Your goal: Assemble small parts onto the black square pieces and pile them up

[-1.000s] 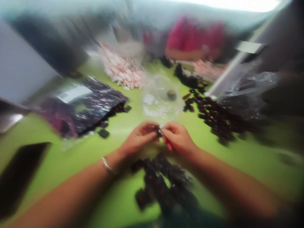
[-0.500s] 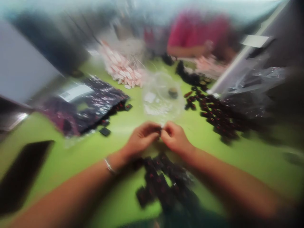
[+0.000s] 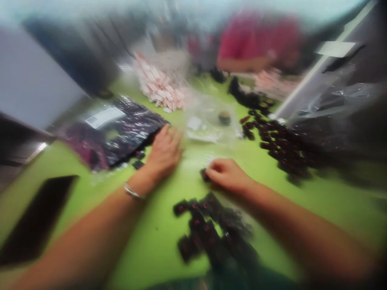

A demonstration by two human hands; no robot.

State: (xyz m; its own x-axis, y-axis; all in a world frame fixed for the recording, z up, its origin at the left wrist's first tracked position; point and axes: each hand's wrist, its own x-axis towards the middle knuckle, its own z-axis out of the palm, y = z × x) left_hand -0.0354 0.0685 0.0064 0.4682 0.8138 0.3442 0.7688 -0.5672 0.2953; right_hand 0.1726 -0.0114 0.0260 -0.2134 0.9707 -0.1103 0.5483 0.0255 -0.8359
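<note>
Two bare hands work over a green table, and the whole view is blurred. At the far left lies one flat dark slab. Further in sits one shiny plastic bag full of dark pieces, with one white label on top; two loose black pieces lie at its near edge. The left hand, one bracelet on its wrist, reaches out flat with the fingers spread and holds nothing; its fingertips are just beside the bag's corner. Behind it lies one heap of pink and white strips. One clear plastic bag lies in the middle of the table, with one small round dark thing inside. The right hand rests on the table, its fingers curled closed on one small black piece pinched at the fingertips. Near the person, between the forearms, one pile of black pieces with red marks lies too smeared to count. To the right spreads a second, larger pile, also uncountable. One person in a pink top sits across the table.
</note>
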